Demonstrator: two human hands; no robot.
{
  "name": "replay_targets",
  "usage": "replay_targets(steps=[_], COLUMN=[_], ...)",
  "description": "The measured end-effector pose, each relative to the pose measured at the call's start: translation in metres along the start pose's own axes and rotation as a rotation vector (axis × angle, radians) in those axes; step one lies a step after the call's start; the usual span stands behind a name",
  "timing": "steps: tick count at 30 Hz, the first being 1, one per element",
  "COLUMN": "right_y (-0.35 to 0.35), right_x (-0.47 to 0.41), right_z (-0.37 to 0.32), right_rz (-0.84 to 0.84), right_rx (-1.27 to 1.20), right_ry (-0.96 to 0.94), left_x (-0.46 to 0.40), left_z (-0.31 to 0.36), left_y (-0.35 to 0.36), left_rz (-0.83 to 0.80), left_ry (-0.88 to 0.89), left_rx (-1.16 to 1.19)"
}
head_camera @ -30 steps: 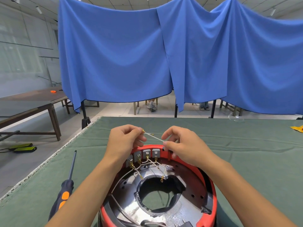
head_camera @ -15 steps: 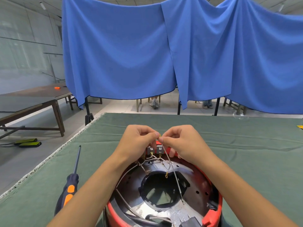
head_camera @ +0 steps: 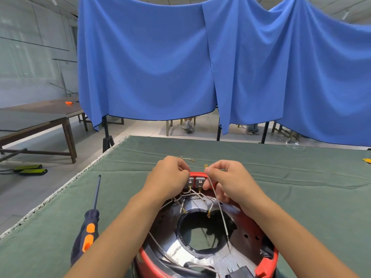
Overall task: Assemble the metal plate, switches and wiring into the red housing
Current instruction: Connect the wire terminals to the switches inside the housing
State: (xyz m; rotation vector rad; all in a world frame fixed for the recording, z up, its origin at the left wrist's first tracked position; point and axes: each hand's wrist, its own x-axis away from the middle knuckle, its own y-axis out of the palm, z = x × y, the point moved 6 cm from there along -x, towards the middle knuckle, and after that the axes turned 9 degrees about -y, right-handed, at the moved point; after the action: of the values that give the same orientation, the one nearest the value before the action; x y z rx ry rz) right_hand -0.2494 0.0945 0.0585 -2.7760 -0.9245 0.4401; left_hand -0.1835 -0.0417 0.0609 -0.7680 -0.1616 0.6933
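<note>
1. Red housing point(head_camera: 268, 257) sits at the near edge of the green worktop point(head_camera: 301, 197), open side up. There's only the head view, so everything below comes from that one.

2. Metal plate point(head_camera: 170, 233) looks already seated inside the housing, shiny ring with a big centre hole. Switches point(head_camera: 195, 182) are lined up along the far rim, and a few white leads with gold terminals run down from them onto the plate. So the plate and switch part seems mostly done, I'd say.

3. Right hand point(head_camera: 230, 183) is pinching a loose white wire point(head_camera: 219, 209) near its gold terminal, just above the switches. The rest of that wire hangs down across the plate, its other end free. Looks like that one's about to go onto a switch tab.

4. Left hand point(head_camera: 168, 177) is curled up against the left end of the switch row. Can't really tell if it's gripping something or just steadying, fingertips are hidden.

5. Still left as far as I can see: a short spare wire point(head_camera: 188, 159) lying on the worktop just beyond the hands, plus a couple of ring terminals dangling unattached over the hole.

6. Screwdriver point(head_camera: 88, 227) lies untouched toward the left edge, so any screwing down probably hasn't happened.
</note>
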Motion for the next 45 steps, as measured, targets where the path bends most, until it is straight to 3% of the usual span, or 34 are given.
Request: replay_targets(steps=[5,9,16,22,24,28,34,39,45], right_y=[-0.001,-0.012,-0.01,-0.017,-0.01,-0.001,-0.004,0.005,0.012], right_x=[0.001,0.003,0.007,0.004,0.005,0.009,0.006,0.006,0.008], right_z=[-0.001,-0.005,-0.015,-0.025,-0.029,-0.036,-0.047,-0.03,-0.017], right_rz=[0.022,0.142,0.169,0.2,0.144,0.127,0.026,-0.178,-0.135], right_rx=[0.05,-0.016,0.298,0.119,0.222,0.58,0.88,1.044,1.155], right_ry=[-0.064,-0.146,-0.221,-0.104,-0.122,-0.244,-0.131,0.023,-0.022], left_x=[0.0,-0.004,-0.001,0.005,0.008,0.015,0.009,0.005,0.003], left_z=[0.001,0.0,-0.003,0.006,0.02,0.04,0.022,0.006,0.005], left_y=[0.003,-0.002,-0.008,-0.01,-0.018,-0.023,-0.019,0.0,-0.003], left_rz=[-0.037,-0.066,-0.043,0.046,0.138,0.053,0.101,-0.112,-0.04], left_ry=[0.014,0.014,0.015,0.031,0.125,0.174,0.116,0.071,0.093], left_rx=[-0.054,-0.087,-0.188,-0.169,-0.082,0.196,-0.069,-0.138,-0.206])
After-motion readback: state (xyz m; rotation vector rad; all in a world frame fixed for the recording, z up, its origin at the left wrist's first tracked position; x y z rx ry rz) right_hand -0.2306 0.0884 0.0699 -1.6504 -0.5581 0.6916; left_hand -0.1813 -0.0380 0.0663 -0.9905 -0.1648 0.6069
